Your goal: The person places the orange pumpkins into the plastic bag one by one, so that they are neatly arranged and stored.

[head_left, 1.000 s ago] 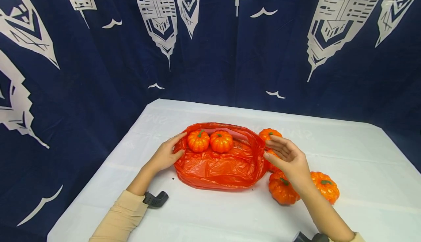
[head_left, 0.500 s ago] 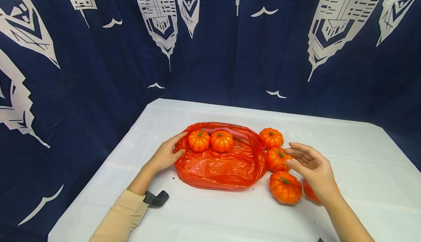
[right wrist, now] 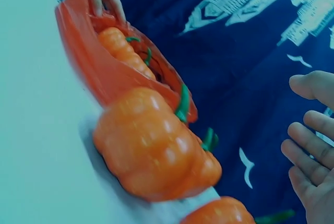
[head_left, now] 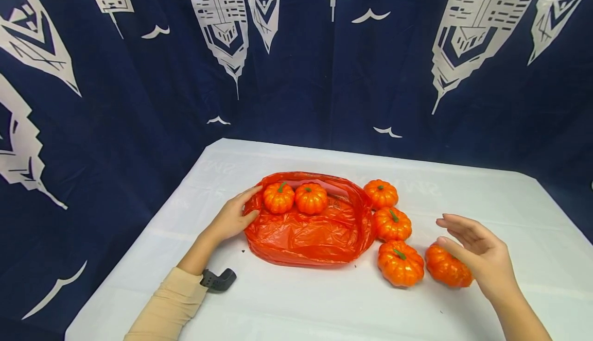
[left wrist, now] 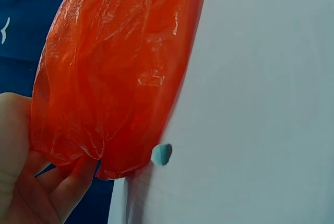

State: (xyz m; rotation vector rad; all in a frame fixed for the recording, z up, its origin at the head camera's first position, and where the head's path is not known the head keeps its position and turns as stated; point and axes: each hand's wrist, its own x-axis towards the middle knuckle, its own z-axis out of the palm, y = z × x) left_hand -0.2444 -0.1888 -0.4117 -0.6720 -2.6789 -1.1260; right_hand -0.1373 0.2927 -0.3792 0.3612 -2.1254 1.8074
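Observation:
A red plastic bag lies with its mouth spread on the white table. Two small orange pumpkins with green stems sit in it, side by side at the back. My left hand holds the bag's left rim; the left wrist view has its fingers against the bunched film. Over the rightmost loose pumpkin hovers my right hand, thumb and fingers apart and holding nothing. Part of that pumpkin's right side is hidden by the thumb.
Right of the bag, three more pumpkins stand in a row from back to front: the far one, the middle one and the near one. A dark blue curtain with white building prints hangs behind the table.
My right hand has moved away from the bag's right rim, rightward and nearer, to the rightmost pumpkin. My left hand and the bag have stayed put.

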